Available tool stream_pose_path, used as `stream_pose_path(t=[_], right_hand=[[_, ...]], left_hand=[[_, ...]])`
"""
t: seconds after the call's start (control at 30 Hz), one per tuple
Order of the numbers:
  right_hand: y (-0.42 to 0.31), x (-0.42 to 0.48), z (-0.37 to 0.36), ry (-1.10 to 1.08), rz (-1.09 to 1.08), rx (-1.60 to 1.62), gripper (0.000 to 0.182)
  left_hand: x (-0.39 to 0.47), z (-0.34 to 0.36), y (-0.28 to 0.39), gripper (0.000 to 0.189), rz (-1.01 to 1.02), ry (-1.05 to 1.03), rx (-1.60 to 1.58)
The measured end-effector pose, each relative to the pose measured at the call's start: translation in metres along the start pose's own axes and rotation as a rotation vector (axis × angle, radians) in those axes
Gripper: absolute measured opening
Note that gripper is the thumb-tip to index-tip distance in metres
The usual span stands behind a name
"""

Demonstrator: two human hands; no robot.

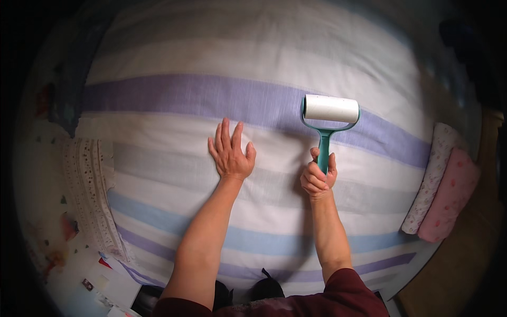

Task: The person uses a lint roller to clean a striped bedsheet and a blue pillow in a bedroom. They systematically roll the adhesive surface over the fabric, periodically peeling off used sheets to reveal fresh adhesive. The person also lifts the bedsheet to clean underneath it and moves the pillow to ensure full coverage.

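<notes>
My right hand is closed around the green plastic handle of a lint roller. The roller's white adhesive cylinder is at the far end, over the purple stripe of a striped bed sheet. A shadow falls on the sheet to the left of the handle; whether the cylinder touches the cloth I cannot tell. To the left, my left hand rests palm down on the sheet with its fingers spread and holds nothing. Its fingertips reach the near edge of the purple stripe. Some wrinkles run through the sheet at the upper right.
At the right edge of the bed lie a folded pink cloth and a white patterned one. A dotted, ruffled fabric lies along the left edge. Papers and small items are at the lower left. Brown floor shows at the lower right.
</notes>
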State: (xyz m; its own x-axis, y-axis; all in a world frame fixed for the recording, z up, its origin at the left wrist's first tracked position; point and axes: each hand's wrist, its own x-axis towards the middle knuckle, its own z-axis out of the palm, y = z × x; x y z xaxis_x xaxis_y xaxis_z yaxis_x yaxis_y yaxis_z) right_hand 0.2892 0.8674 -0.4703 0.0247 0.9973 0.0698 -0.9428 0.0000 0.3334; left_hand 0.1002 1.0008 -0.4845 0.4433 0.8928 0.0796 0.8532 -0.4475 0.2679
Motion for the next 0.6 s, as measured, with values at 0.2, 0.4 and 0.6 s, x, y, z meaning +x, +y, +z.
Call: stream_pose_path(t=[0.2,0.4,0.6], right_hand=[[0.007,-0.013,-0.023,-0.073,0.06,-0.037,0.043],[0.007,-0.021,-0.033,-0.122,0.156,-0.104,0.045],[0.007,-0.018,-0.038,-0.083,0.183,-0.212,0.038]], left_hand=[[0.001,0.0,0.002,0.056,0.004,0.013,-0.007],[-0.002,0.003,0.002,0.058,-0.016,0.011,-0.035],[0.001,0.0,-0.002,0.059,-0.028,0.023,-0.043]])
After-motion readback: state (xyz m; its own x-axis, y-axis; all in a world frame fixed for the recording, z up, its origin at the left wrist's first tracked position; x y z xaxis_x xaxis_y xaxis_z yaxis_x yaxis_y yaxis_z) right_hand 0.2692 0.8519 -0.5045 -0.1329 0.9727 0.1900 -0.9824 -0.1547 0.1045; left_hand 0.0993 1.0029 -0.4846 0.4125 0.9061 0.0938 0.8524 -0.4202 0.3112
